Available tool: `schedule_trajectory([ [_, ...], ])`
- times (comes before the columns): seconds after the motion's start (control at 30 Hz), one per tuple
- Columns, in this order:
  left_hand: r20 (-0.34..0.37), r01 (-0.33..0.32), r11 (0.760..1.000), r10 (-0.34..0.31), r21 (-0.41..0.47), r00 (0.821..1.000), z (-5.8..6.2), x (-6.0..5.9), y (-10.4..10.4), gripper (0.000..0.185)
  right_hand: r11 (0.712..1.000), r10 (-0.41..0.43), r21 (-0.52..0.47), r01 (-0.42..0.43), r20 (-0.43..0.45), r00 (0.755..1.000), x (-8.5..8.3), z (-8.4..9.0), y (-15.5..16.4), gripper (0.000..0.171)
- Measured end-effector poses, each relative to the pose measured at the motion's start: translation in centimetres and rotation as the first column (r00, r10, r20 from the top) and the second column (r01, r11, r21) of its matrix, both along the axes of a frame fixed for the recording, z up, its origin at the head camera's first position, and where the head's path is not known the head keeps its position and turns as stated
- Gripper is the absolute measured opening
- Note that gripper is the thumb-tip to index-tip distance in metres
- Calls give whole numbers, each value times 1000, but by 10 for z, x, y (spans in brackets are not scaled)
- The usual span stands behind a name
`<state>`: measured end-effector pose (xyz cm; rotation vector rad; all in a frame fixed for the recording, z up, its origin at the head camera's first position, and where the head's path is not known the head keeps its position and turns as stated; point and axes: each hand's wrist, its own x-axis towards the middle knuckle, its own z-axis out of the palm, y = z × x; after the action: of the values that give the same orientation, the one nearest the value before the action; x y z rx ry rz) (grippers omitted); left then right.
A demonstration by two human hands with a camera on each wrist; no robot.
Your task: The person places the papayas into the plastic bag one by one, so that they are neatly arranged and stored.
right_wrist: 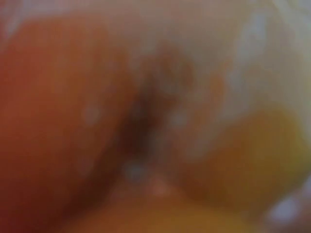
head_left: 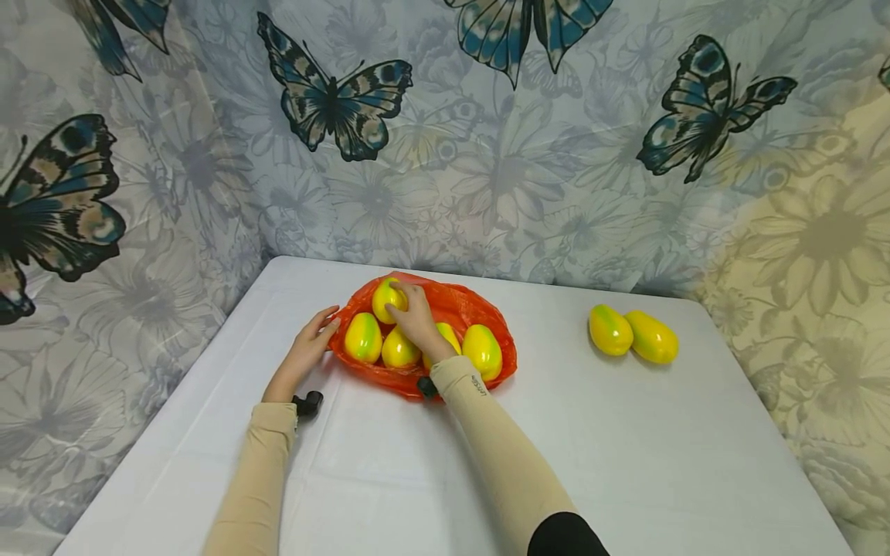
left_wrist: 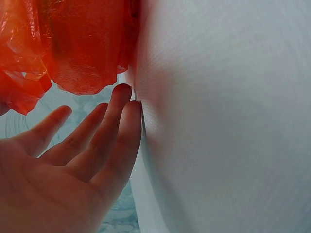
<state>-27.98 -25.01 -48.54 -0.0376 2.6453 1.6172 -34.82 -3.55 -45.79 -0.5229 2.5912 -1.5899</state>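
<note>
A red plastic bag [head_left: 452,297] lies spread open on the table with several yellow-green mangoes [head_left: 482,351] in it. At the bag's back left, my right hand [head_left: 417,316] grips one mango [head_left: 385,298] between thumb and fingers. My left hand [head_left: 304,351] is at the bag's left side, its fingertips right at the edge. In the left wrist view that hand [left_wrist: 73,174] has its fingers spread and extended just below the red bag [left_wrist: 85,48], palm in sight. The right wrist view is a close blur of red and yellow.
Two more mangoes [head_left: 652,337] lie side by side on the right part of the white-covered table [head_left: 584,440]. Behind and to the left stands a wall covering [head_left: 445,185] with flowers and butterflies. A small black camera [head_left: 308,405] sits at my left wrist.
</note>
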Motion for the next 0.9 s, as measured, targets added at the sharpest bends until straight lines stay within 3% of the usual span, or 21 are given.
schedule_trajectory([
  [0.4,7,-6,1000,6,3,1000,1,0,0,61,1000,-22,5,22,33,999,-3,-2,-1,46],
  [0.73,12,-10,1000,10,1,1000,3,2,2,59,996,-83,38,80,76,994,-5,-4,-2,58],
  [0.9,36,-4,1000,3,23,999,21,10,7,56,996,-89,41,85,108,990,-5,-4,-2,60],
])
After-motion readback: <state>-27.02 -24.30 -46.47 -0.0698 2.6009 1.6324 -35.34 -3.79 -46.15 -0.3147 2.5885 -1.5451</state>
